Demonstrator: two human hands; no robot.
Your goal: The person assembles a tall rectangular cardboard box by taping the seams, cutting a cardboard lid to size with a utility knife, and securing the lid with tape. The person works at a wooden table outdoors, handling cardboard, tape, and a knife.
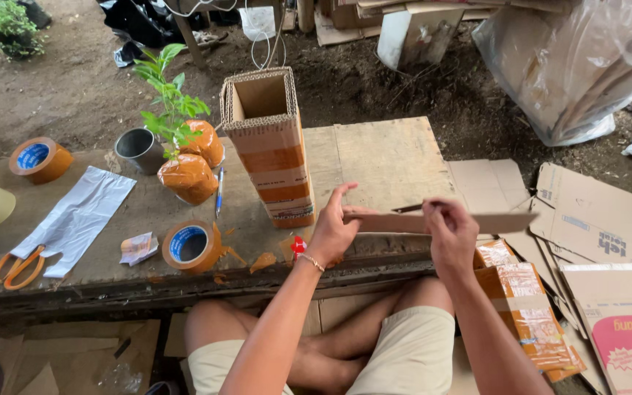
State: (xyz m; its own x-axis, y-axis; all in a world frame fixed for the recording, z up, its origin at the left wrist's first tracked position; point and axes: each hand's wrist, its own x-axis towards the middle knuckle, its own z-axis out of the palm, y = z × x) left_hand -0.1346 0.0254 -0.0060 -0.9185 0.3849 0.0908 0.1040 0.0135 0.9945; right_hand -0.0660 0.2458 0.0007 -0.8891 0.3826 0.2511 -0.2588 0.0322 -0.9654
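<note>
1. At the lower centre of the frame the person sits cross-legged; the left hand [332, 232] pinches the left end of a long flat cardboard strip [502, 222], thumb under and fingers over, index finger lifted.
2. The right hand [450, 235] is closed over the same strip near its middle, so the strip lies level across the centre right of the frame, just above the edge of the wooden board [389, 157].
3. The strip looks light, thin and fairly stiff along its length, yet likely to crease if bent; a hold at two points, as here, should keep it flat.
4. A thin dark object [407, 208] behind the strip is too small to identify, and the right hand hides part of the strip.
5. Farther up, at centre, an open-topped tall cardboard box [272, 153] stands upright beside a roll of tape [190, 245] and a bagged seedling [184, 175].
</note>
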